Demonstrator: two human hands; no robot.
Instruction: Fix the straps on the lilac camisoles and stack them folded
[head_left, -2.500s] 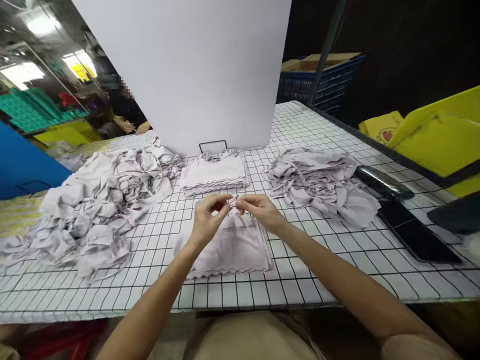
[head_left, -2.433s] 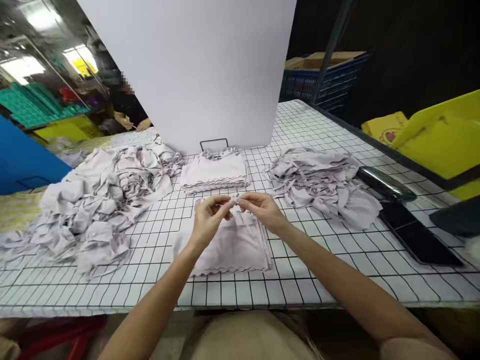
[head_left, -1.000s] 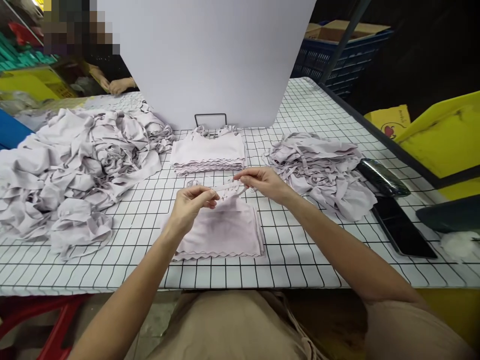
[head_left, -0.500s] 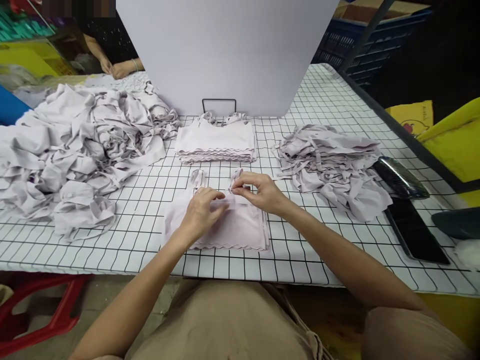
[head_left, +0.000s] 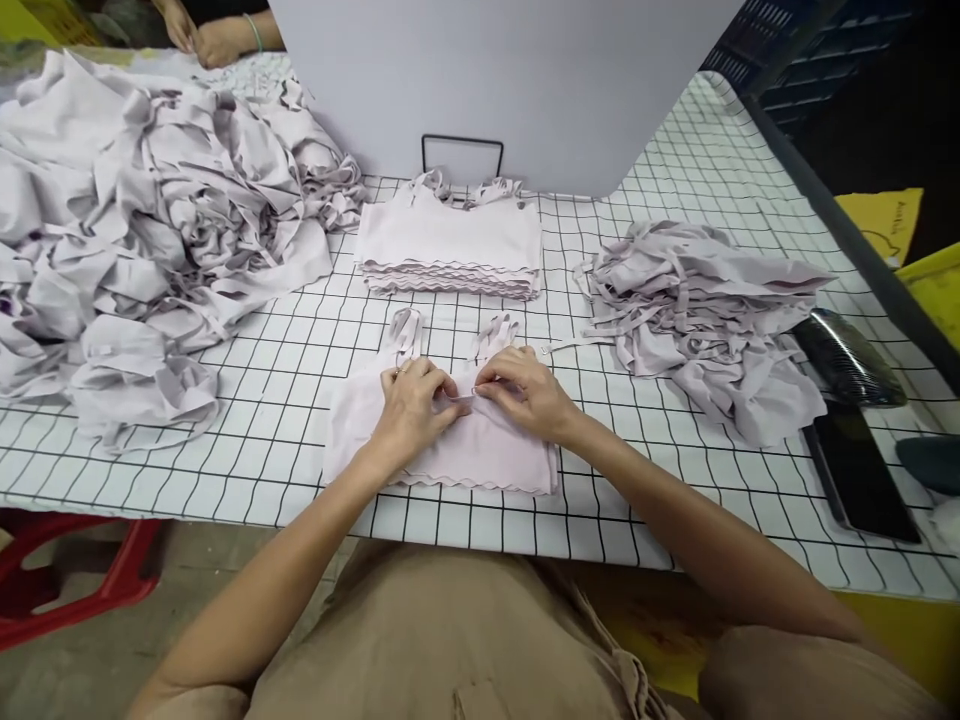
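Flat in front of me lies a small stack of pale pink strappy tops [head_left: 450, 450], wavy hems toward me and looped straps at the far side. My left hand [head_left: 415, 408] pinches the neckline edge of the uppermost top between thumb and fingers. Close beside it, my right hand [head_left: 529, 393] is closed on the same edge, just below the right strap. Whether the right fingers also hold something small is too fine to make out. Beyond my hands sits a taller, neat stack of the same tops [head_left: 450, 245].
A big loose heap of pale garments [head_left: 165, 220] covers the left. On the right are a looser pile of garments [head_left: 705, 310], a shiny dark packet [head_left: 851, 360] and a phone [head_left: 862, 480]. A grey board [head_left: 495, 90] stands behind. Another person's hands [head_left: 217, 40] work at upper left.
My left hand has come in to the neckline and now pinches it beside my right hand. The right hand has shifted slightly off the strap toward the neckline. The view has tilted down.
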